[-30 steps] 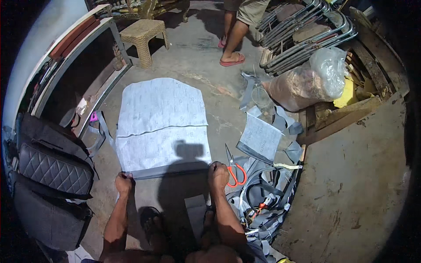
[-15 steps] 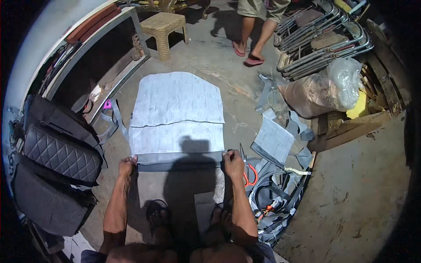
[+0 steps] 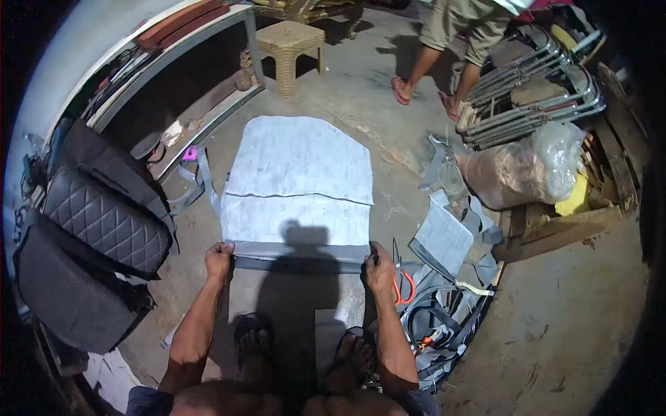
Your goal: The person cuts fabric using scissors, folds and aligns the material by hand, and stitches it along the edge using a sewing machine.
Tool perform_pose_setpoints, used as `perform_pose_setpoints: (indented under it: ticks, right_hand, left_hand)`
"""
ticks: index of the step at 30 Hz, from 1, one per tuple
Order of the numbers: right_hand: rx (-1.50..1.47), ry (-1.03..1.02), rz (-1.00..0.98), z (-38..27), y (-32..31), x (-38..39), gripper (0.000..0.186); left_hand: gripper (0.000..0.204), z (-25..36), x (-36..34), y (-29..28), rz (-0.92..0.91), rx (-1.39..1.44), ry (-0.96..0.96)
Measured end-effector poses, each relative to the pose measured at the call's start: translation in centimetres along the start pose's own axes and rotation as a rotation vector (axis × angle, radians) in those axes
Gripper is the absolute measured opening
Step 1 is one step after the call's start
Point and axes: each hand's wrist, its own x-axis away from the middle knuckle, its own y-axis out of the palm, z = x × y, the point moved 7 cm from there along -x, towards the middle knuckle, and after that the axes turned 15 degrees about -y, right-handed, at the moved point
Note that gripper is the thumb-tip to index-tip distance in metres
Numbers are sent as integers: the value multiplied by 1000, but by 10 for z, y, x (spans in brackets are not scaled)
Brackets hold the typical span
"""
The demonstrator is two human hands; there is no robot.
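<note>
A large pale grey sheet (image 3: pixel 297 163), with a wavy seam across it, lies on the floor before my feet. My left hand (image 3: pixel 218 258) pinches the left end of its near edge, where darker grey bands (image 3: pixel 319 255) run across. My right hand (image 3: pixel 379 269) grips the right end of that edge, its fingertips partly hidden. Just right of that hand lie red-handled scissors (image 3: pixel 404 288) and a smaller pale piece (image 3: pixel 444 236). The shadow of my head falls over the sheet.
Black quilted cushions (image 3: pixel 104 222) lie left. A woven stool (image 3: pixel 288 43) stands at the back. Another person (image 3: pixel 416 69) in sandals stands near stacked metal frames (image 3: pixel 527 111). A stuffed plastic bag (image 3: pixel 517 166), wooden boards (image 3: pixel 555 312) and a heap of scraps (image 3: pixel 437 319) are right.
The other person has stepped rightward. The view has shifted, so the scene sits further right in the picture. A second, darker band now shows along the near edge between my hands.
</note>
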Motion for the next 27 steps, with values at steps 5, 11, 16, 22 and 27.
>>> perform_pose_setpoints:
  ticks: [5, 11, 16, 22, 27]
  right_hand:
    - [44, -450, -342, -102, 42, 22, 20]
    - [337, -752, -717, -123, 118, 71, 61]
    - [428, -631, -679, -104, 113, 65, 64]
    - [545, -653, -696, -94, 124, 71, 63]
    - [235, -314, -617, -58, 140, 104, 43]
  left_hand:
    - [19, -22, -26, -24, 24, 148, 8]
    - [26, 5, 4, -28, 313, -205, 348]
    - [40, -5, 87, 14, 237, -717, 634]
    - [51, -10, 168, 70, -87, -1211, 1049]
    - [51, -37, 135, 84, -237, -1297, 725]
